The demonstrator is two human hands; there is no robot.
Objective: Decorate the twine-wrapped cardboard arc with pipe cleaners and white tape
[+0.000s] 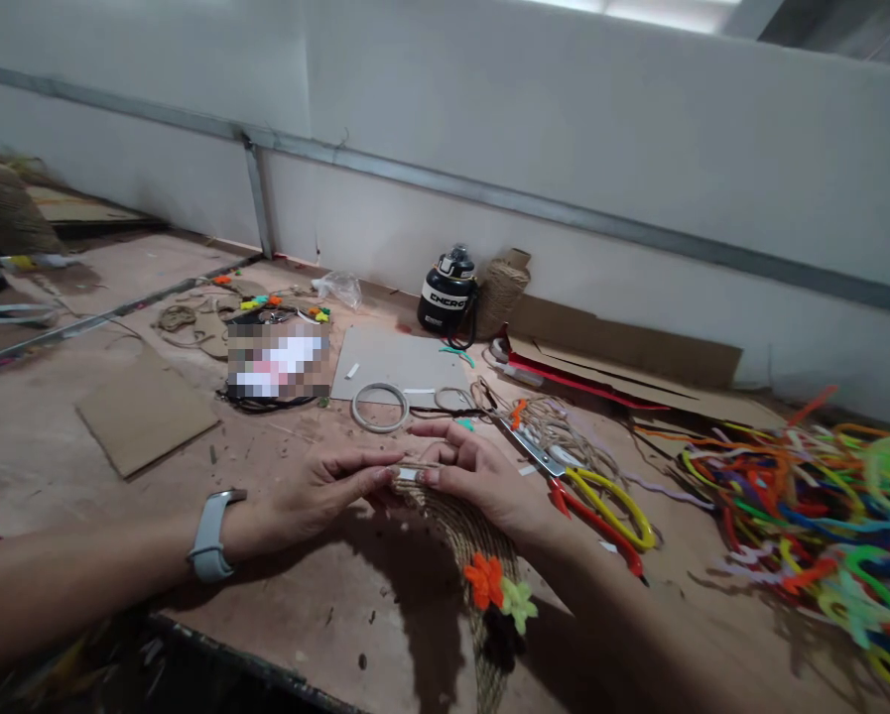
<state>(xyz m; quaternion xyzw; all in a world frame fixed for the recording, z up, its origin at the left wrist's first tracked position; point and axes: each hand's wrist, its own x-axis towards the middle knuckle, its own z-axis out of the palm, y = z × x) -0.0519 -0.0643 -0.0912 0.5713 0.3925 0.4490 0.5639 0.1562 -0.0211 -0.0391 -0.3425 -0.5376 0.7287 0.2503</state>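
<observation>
A woven band of brown twine (465, 526) hangs from both hands toward the table's front edge. On its lower part sit an orange fuzzy flower (484, 580) and a pale green one (519, 603). My left hand (321, 491), with a grey watch at the wrist, pinches the band's upper left end. Thumb and fingers of my right hand (481, 476) grip the same end from the right. Between the two thumbs a small white strip (409, 475) lies against the twine. A pale ring (380, 408) rests on the table just beyond the hands.
Scissors with yellow and red handles (600, 511) lie to the right, near loose twine. Bright pipe cleaners (824, 526) are heaped at far right. Behind stand a black bottle (446, 293) and a twine spool (502, 293). Cardboard (147, 412) lies at left, a grey board (407, 362) at centre.
</observation>
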